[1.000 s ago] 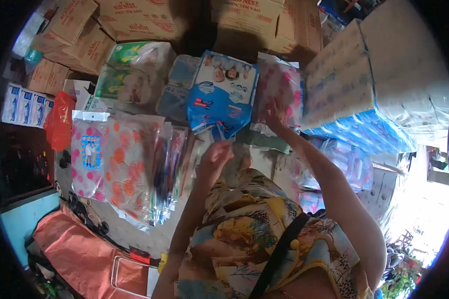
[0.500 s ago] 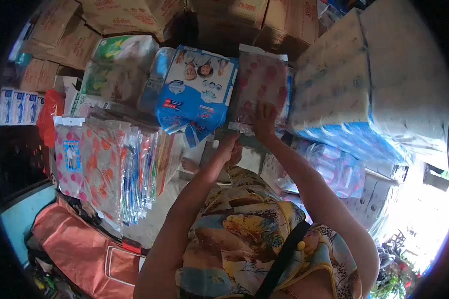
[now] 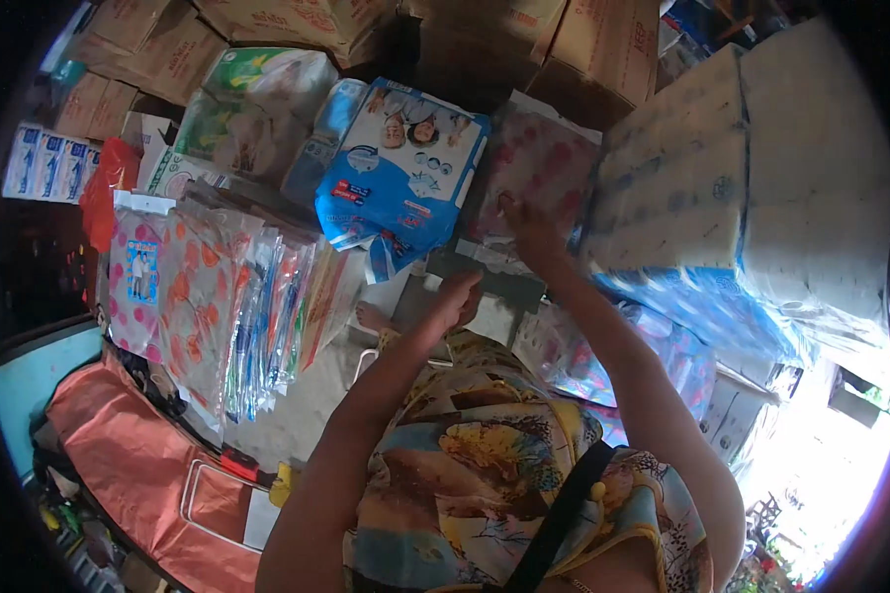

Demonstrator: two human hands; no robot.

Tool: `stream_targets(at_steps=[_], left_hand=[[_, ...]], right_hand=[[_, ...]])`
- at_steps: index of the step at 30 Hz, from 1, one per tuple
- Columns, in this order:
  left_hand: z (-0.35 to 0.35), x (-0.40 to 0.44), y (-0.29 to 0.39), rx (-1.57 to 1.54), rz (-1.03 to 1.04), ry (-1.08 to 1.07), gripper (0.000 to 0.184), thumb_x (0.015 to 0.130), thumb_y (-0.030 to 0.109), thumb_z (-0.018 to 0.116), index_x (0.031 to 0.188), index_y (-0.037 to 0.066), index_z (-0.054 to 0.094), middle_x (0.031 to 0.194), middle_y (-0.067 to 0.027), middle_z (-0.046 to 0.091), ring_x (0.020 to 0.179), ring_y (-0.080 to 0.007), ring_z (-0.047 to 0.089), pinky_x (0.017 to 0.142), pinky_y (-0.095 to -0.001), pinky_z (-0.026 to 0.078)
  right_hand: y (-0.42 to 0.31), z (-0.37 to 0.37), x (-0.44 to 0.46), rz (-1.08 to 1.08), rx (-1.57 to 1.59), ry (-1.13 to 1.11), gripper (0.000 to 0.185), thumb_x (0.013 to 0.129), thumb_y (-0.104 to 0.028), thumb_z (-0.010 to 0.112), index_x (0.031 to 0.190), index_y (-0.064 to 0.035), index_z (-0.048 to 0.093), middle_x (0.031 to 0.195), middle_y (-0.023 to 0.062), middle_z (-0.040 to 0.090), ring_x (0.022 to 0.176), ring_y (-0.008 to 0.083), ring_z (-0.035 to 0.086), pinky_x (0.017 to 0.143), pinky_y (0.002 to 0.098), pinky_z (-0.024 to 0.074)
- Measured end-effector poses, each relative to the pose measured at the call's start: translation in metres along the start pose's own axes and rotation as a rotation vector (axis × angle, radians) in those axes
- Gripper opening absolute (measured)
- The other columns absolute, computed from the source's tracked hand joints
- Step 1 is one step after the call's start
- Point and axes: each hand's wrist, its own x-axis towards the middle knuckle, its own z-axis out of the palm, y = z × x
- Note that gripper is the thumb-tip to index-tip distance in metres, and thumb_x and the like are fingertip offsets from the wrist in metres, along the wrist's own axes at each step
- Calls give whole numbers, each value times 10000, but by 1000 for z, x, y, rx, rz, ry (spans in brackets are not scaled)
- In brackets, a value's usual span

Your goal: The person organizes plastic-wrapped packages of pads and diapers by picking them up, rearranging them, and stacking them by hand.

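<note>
My right hand (image 3: 536, 235) rests on the lower part of a clear plastic package with pink dots (image 3: 549, 158), its fingers bent and somewhat apart. Lower and to the left, my left hand (image 3: 460, 298) is closed beside a grey-green edge (image 3: 514, 289); whatever its fingers may hold is hidden. A blue and white pack (image 3: 396, 163) with pictured people lies left of the dotted package, close above my left hand.
Upright plastic-wrapped packages (image 3: 203, 296) stand at the left by a red bag (image 3: 109, 193). Cardboard boxes (image 3: 603, 44) line the back. Large wrapped bales (image 3: 672, 168) rise at the right. An orange-red cover (image 3: 129, 445) lies lower left.
My left hand has moved from under the blue pack down and right, beside the grey-green edge. My right hand stays on the dotted package, its fingers now more bent. The view has shifted.
</note>
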Motion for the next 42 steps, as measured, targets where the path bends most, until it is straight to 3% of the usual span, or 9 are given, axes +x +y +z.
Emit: stream_targets(at_steps=[9,11,14,20,29,33,37,40,42], left_hand=[[43,-29,13,162,267,-192,358,702,333,631,914,86,483,666,17,399,449,-54,305,398,-205,248],[26,-27,5,330,96,-261,453,697,349,627,980,39,458,855,-28,485,773,-119,456,705,-232,361],[9,-23,-13,125,36,-427,533,679,306,658,1063,29,412,956,-38,482,851,-123,460,751,-250,366],[23,-42,-21,-208,141,-207,535,660,237,684,1078,14,435,1010,-45,506,926,-125,479,813,-281,363],[46,-39,-2,-80,280,-7,415,696,296,626,953,-14,525,840,-45,544,769,-105,494,667,-257,389],[44,-33,7,207,118,249,563,746,388,560,1118,-15,432,1073,-86,474,946,-161,440,793,-311,338],[54,-41,21,507,181,400,357,724,330,587,838,-6,549,721,-75,557,682,-184,521,604,-337,396],[48,-36,19,771,457,400,296,730,295,578,877,39,549,753,-87,549,693,-195,518,628,-351,394],[54,-58,30,959,954,308,313,719,279,586,695,-32,553,622,-154,553,583,-231,547,524,-345,411]], right_hand=[[-48,-72,-10,179,343,-205,784,614,-60,571,1284,-192,186,985,213,480,874,379,481,709,412,410],[-56,-78,-19,226,449,-248,771,618,-106,599,1279,-186,210,1042,221,470,929,372,476,755,391,398],[-65,-75,-32,242,494,-330,799,619,-141,613,1287,-188,176,1048,216,465,941,368,473,766,395,395],[-67,-48,-43,20,554,-190,872,625,-188,645,1294,-98,93,1084,214,440,956,338,479,787,384,399],[-51,-90,-8,186,793,-842,914,645,-187,673,1298,-85,42,1241,148,325,1039,251,429,821,343,399],[-20,-45,-24,321,1324,-576,648,753,-166,557,1271,-94,175,1030,90,478,884,151,499,702,253,430],[-5,-52,-18,756,1440,-198,439,818,-263,458,1183,-56,330,967,97,514,865,163,494,716,269,415],[17,-48,-16,658,831,253,319,825,-242,459,1030,2,456,928,91,532,852,201,504,716,286,413],[34,-47,-8,632,725,423,319,836,-261,423,1019,-3,460,897,82,537,809,192,504,707,285,407]])
